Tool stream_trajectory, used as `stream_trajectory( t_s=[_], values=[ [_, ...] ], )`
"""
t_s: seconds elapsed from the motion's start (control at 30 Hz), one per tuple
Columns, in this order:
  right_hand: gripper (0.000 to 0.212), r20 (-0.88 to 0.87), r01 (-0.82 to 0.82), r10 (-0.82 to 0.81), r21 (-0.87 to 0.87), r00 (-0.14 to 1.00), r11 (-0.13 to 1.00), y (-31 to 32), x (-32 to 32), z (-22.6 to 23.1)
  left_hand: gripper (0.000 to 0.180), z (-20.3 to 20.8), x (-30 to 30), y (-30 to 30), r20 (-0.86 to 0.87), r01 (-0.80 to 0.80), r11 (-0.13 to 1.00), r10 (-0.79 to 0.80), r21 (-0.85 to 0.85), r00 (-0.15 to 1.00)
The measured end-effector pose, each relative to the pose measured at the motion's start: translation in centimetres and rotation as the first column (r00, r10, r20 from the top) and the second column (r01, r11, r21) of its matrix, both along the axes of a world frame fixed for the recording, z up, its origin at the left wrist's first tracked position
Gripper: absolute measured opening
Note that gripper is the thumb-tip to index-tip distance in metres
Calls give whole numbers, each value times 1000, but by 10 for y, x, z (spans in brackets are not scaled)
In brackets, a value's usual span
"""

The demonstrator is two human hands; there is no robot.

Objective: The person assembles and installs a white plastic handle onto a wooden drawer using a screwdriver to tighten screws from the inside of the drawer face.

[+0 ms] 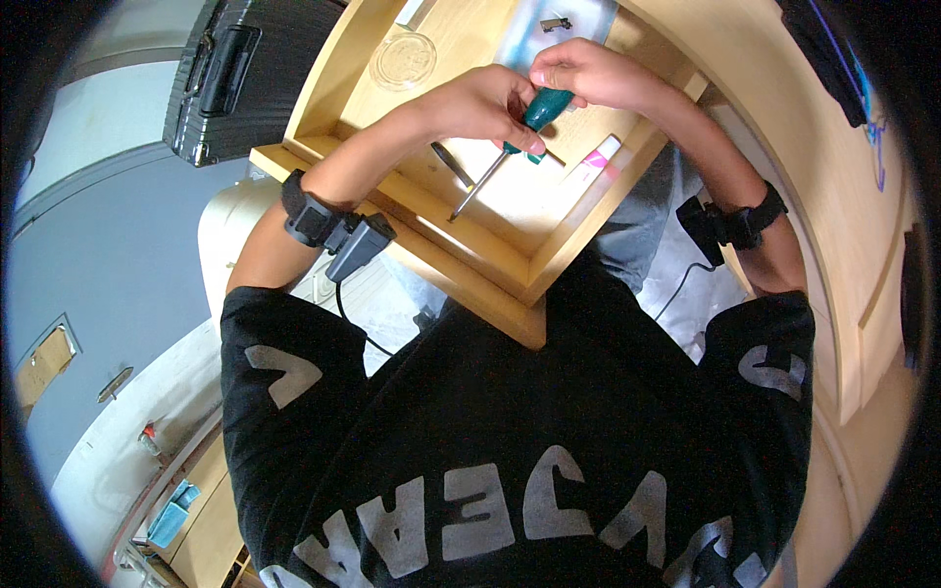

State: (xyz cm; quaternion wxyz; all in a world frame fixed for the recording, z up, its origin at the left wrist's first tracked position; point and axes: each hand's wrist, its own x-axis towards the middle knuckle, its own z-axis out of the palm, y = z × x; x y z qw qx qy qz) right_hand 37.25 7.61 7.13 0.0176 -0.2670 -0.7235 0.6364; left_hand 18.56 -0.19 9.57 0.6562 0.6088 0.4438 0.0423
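A screwdriver [545, 110] with a green handle and a slim metal shaft is held over an open wooden drawer [470, 257]. My left hand [487, 106] has its fingers closed around the handle near the shaft. At the handle's butt end, my right hand [595, 74] is closed with thumb and fingers on it. The shaft slants down to the left, its tip by the drawer's near wall. Inside the drawer lie a dark pen-like stick [452, 166], a pink and white tube [602, 152] and a round clear lid [403, 61].
A small dark metal piece [556, 24] lies on a clear bluish plastic bag [520, 34] deeper in the drawer. A black ribbed suitcase [221, 83] stands to the left. Wooden furniture [833, 245] curves along the right. Black devices [361, 245] with cables are strapped to both forearms.
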Motion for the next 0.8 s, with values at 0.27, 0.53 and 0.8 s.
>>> stream_trajectory(
  t_s=[0.27,0.53,0.8],
  values=[
    [34,165,-19,37,-110,986,994,7,1,-6,82,110,-57,-38,-512,494,847,-341,196,788],
    [20,-188,0,29,152,982,988,-20,5,36,67,97,-65,-124,-733,679,595,-209,430,647],
    [18,-128,304,-298,34,946,952,-39,4,24,54,79,-65,-111,-693,730,451,-284,514,663]
  ],
)
